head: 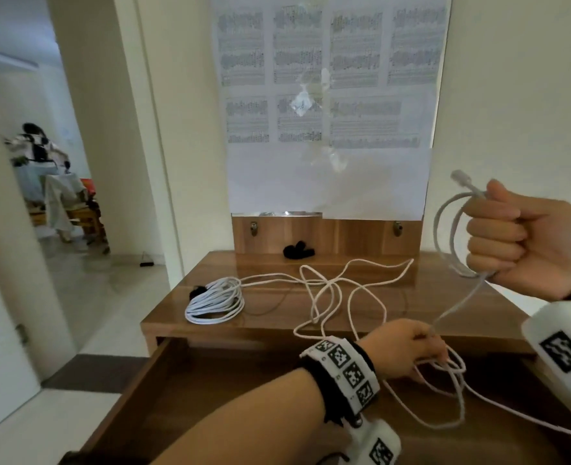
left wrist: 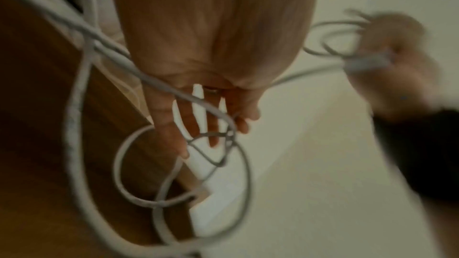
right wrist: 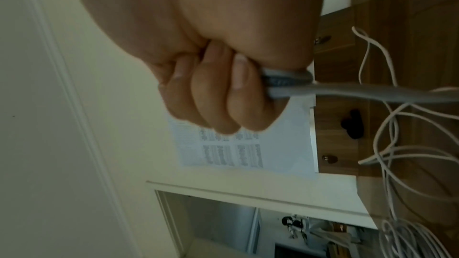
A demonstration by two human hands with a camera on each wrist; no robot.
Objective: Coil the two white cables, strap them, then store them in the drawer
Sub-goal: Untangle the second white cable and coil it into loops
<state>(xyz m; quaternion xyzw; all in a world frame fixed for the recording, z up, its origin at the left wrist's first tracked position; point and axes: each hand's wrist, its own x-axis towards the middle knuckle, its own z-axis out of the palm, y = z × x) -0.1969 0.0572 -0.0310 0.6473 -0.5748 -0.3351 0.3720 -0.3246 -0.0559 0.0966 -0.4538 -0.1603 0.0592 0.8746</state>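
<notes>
Cable work is at the second lead: one coiled cable (head: 215,301) lies near the left front corner of the desk top (head: 270,318), a black strap (head: 196,292) at its left side. The loose white cable (head: 341,290) sprawls in open loops across the middle of the desk top and spills over the front edge above the open drawer (head: 210,397). It looks light, limp and springy, likely to tangle or kink; best held near the plug end, feeding slack by hand. The right hand (head: 525,243) is fisted round the first small loops, plug (head: 460,177) poking out above. The left hand (head: 408,350), lower and just past the front edge, pinches the trailing run between its fingers (left wrist: 174,130).
</notes>
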